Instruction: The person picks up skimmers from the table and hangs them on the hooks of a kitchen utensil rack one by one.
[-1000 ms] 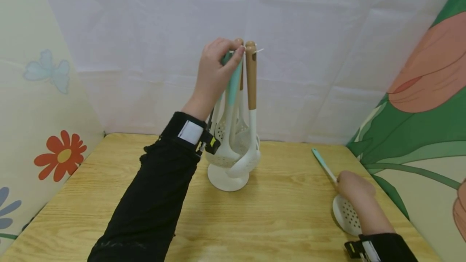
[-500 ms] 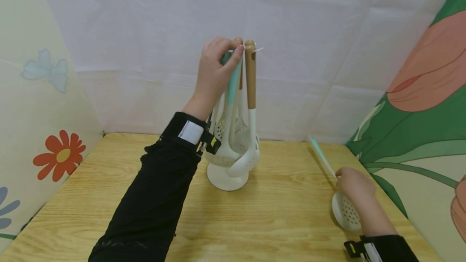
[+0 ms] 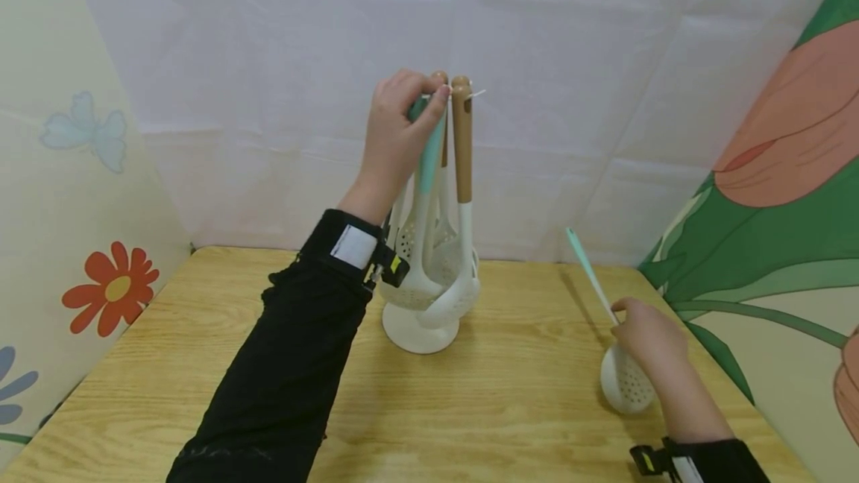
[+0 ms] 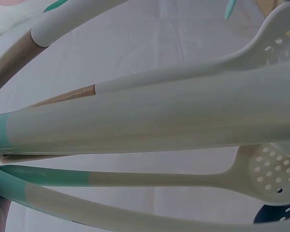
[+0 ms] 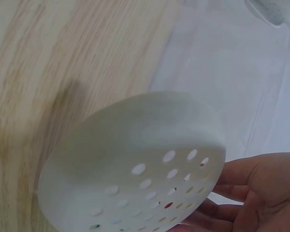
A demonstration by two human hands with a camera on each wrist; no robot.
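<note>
The left hand point(image 3: 396, 141) is covering the top of the teal-and-white utensil handle point(image 3: 429, 162) and part of the white hanging rack point(image 3: 420, 323). The right hand point(image 3: 647, 334) is hiding the neck of the white perforated skimmer point(image 3: 624, 382). The left wrist view is cutting off every utensil; the right wrist view is blurring the wooden table point(image 5: 48, 82).

- A wooden table point(image 3: 510, 408) with a light grain.
- A white creased cloth backdrop point(image 3: 577, 58) behind the table.
- A pale side panel on the left with a red flower point(image 3: 110, 287) and a blue butterfly point(image 3: 86, 129).
- A green side panel point(image 3: 758, 244) on the right with an orange tulip point(image 3: 792, 140).
</note>
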